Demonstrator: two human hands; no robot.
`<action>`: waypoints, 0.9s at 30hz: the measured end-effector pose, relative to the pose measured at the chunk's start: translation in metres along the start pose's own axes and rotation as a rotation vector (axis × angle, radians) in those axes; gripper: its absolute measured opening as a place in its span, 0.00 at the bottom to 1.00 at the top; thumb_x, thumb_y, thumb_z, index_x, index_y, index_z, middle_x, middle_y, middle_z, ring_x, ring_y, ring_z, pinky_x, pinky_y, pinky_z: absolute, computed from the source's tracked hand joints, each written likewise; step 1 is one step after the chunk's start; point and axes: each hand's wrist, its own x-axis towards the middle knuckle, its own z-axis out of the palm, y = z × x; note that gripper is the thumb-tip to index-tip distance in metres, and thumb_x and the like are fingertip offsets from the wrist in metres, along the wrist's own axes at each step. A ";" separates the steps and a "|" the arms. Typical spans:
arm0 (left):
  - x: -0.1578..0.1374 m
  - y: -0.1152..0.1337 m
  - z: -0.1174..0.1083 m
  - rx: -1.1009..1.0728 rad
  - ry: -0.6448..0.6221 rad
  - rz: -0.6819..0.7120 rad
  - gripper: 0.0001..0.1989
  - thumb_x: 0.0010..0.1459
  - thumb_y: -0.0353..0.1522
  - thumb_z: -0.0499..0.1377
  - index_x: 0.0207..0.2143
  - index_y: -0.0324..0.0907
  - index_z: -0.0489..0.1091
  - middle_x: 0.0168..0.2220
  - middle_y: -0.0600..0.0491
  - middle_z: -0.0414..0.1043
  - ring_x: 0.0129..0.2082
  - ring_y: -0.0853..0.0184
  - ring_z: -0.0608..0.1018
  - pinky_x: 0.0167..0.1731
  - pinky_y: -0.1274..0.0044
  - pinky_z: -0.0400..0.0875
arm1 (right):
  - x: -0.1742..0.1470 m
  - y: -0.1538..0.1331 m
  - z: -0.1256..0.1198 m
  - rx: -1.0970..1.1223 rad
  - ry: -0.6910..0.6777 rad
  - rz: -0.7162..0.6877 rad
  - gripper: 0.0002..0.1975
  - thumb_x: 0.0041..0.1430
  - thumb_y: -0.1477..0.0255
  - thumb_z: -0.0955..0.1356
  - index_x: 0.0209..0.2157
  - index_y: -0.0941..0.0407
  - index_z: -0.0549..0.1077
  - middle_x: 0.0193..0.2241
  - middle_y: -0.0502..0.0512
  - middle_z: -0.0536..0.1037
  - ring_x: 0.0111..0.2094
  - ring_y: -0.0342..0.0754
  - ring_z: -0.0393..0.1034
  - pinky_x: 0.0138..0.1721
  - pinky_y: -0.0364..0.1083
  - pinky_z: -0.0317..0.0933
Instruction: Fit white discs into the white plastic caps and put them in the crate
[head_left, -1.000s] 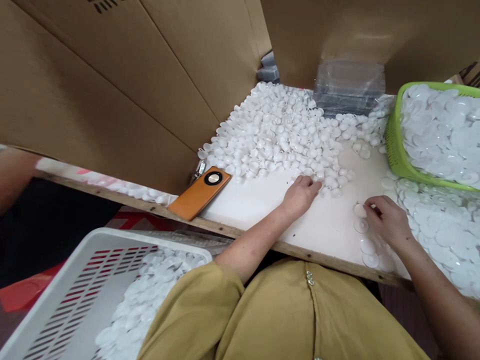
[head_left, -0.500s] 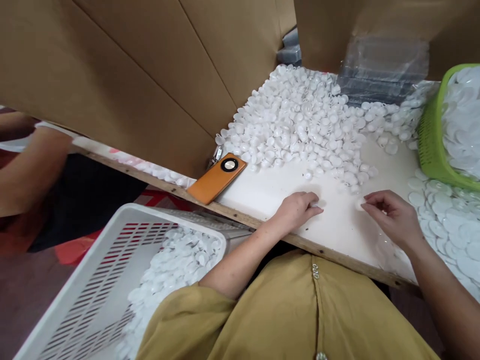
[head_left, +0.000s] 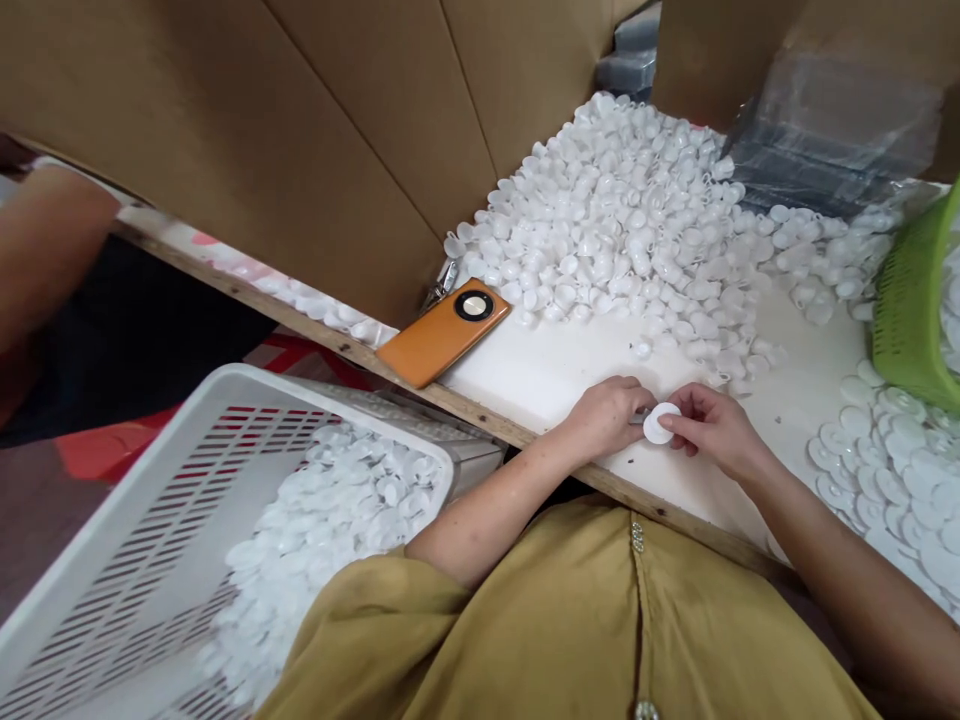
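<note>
My right hand [head_left: 712, 428] pinches a round white plastic disc [head_left: 660, 424] by its edge, thumb on its flat face. Just left of it, my left hand [head_left: 609, 417] is closed, fingertips meeting the disc's left side. A small pale piece shows at those fingertips, mostly hidden behind the disc and too small to name. Both hands are over the white tabletop [head_left: 532, 390] near its wooden front edge. Beyond them lies a big heap of small white plastic cup-shaped pieces [head_left: 622, 220]. Flat white discs [head_left: 892, 470] are spread to the right of my right hand.
An orange phone [head_left: 446, 330] lies at the table edge. A green basket [head_left: 911, 300] stands at right, a white crate [head_left: 247, 385] of white pieces below left. Cardboard [head_left: 360, 150] and plastic-wrapped grey packs [head_left: 817, 150] stand behind. Another person's arm [head_left: 56, 250] is at far left.
My right hand has moved left with the white disc and brought it against my left hand's fingertips. The whole view has shifted slightly, while my left hand stays near the same spot.
</note>
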 end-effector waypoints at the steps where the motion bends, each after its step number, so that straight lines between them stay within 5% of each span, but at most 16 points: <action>1: 0.000 0.000 -0.001 0.000 -0.001 0.002 0.10 0.57 0.37 0.60 0.38 0.42 0.73 0.36 0.52 0.72 0.38 0.65 0.73 0.36 0.76 0.67 | 0.000 -0.001 -0.002 0.019 -0.025 0.009 0.15 0.46 0.61 0.73 0.29 0.55 0.69 0.20 0.47 0.71 0.20 0.44 0.67 0.17 0.42 0.58; 8: 0.000 0.001 -0.007 0.026 -0.052 0.009 0.11 0.54 0.32 0.61 0.41 0.41 0.72 0.38 0.50 0.72 0.40 0.62 0.73 0.40 0.74 0.67 | -0.025 0.005 -0.040 -0.229 -0.150 0.061 0.12 0.52 0.61 0.70 0.29 0.54 0.69 0.22 0.47 0.70 0.22 0.43 0.66 0.23 0.43 0.61; 12: 0.000 0.002 -0.009 0.027 -0.062 0.009 0.10 0.54 0.31 0.61 0.41 0.41 0.72 0.39 0.50 0.72 0.40 0.62 0.72 0.41 0.74 0.67 | -0.032 0.003 -0.045 -0.474 0.053 -0.115 0.11 0.54 0.60 0.69 0.29 0.53 0.71 0.27 0.51 0.72 0.26 0.45 0.65 0.27 0.45 0.62; 19: 0.000 0.002 -0.005 0.027 -0.041 0.016 0.09 0.56 0.36 0.60 0.39 0.41 0.72 0.37 0.50 0.72 0.39 0.63 0.73 0.40 0.73 0.67 | -0.010 -0.010 -0.003 -0.025 0.013 0.041 0.17 0.48 0.56 0.72 0.28 0.55 0.69 0.17 0.48 0.70 0.18 0.43 0.65 0.18 0.42 0.59; 27: 0.000 0.003 -0.007 0.034 -0.033 0.007 0.09 0.58 0.37 0.59 0.37 0.41 0.73 0.36 0.50 0.72 0.37 0.63 0.73 0.38 0.75 0.67 | 0.001 -0.012 0.000 -0.038 -0.094 0.121 0.16 0.47 0.60 0.73 0.30 0.55 0.66 0.18 0.48 0.74 0.19 0.44 0.69 0.17 0.40 0.59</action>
